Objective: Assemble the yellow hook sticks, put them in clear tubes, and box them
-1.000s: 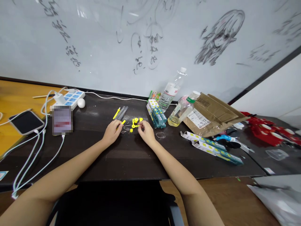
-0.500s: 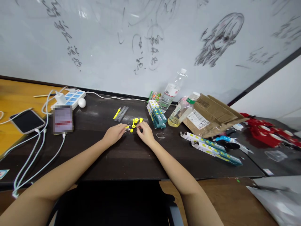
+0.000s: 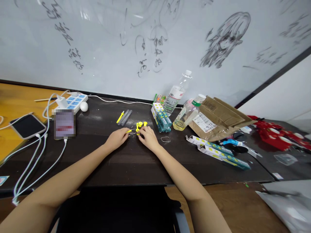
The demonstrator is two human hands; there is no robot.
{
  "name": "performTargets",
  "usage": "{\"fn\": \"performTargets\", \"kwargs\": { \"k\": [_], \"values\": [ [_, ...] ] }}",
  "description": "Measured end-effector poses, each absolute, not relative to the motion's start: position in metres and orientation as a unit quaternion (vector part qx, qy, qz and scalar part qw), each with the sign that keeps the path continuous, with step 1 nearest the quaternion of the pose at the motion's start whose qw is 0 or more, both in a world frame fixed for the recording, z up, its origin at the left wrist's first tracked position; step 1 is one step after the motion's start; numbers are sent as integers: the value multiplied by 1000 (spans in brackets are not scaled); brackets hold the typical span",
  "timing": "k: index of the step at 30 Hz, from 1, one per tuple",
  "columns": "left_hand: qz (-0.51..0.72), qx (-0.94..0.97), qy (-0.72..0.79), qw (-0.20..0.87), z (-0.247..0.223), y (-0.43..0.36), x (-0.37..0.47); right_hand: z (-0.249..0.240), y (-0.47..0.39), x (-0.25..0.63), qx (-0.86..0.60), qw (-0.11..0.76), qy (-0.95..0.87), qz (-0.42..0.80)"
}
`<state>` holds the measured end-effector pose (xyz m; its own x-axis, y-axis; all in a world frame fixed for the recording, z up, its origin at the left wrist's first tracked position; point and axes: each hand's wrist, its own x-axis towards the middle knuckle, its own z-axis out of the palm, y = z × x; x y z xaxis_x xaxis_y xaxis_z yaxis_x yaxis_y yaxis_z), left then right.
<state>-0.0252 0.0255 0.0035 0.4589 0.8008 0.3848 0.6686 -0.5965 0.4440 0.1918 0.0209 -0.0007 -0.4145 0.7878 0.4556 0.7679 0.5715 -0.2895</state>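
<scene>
My left hand point(image 3: 117, 138) is closed on a small yellow piece point(image 3: 128, 131) that sticks out past its fingertips. Just right of it, my right hand point(image 3: 148, 138) reaches over a cluster of small yellow parts point(image 3: 140, 124), its fingers bent and touching them; what it grips is too small to tell. Thin metal wires point(image 3: 132, 133) lie between the two hands. Behind them on the dark table are a yellow pen-like stick point(image 3: 120, 116) and several clear grey tubes point(image 3: 126, 117). A bent wire loop point(image 3: 165, 139) lies right of my right hand.
Teal-and-white boxes point(image 3: 161, 118) stand behind right, near a water bottle point(image 3: 173, 97) and an oil bottle point(image 3: 186, 116). Farther right are a brown paper package point(image 3: 218, 113) and flat cartons point(image 3: 221, 154). A power strip point(image 3: 77, 99), phone point(image 3: 28, 125) and cables are at left.
My right hand has moved slightly left and onto the yellow parts. The yellow piece at my left fingertips shows more and points toward the cluster.
</scene>
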Motion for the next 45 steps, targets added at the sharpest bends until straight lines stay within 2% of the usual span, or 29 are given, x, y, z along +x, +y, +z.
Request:
{"fn": "performTargets", "kwargs": {
  "k": [5,10,13,19,22,27,35,42,45],
  "values": [
    [346,816,391,249,7,22,-24,10,11,186,-414,353,-832,108],
    [280,846,351,286,8,16,-20,12,4,178,-387,363,-825,196],
    [316,813,366,325,7,17,-20,11,7,179,-397,373,-805,236],
    [434,691,407,410,1,30,-24,5,24,189,-410,521,-663,347],
    [456,652,390,463,-1,32,-21,2,30,192,-419,555,-610,381],
    [498,603,373,500,2,31,-18,4,27,189,-433,518,-620,399],
    [530,542,407,510,8,35,-25,1,8,171,-387,363,-720,448],
    [401,657,374,517,2,27,-15,-7,12,170,-392,380,-704,454],
    [401,678,364,496,0,25,-13,-8,15,172,-402,384,-699,450]
  ]
}}
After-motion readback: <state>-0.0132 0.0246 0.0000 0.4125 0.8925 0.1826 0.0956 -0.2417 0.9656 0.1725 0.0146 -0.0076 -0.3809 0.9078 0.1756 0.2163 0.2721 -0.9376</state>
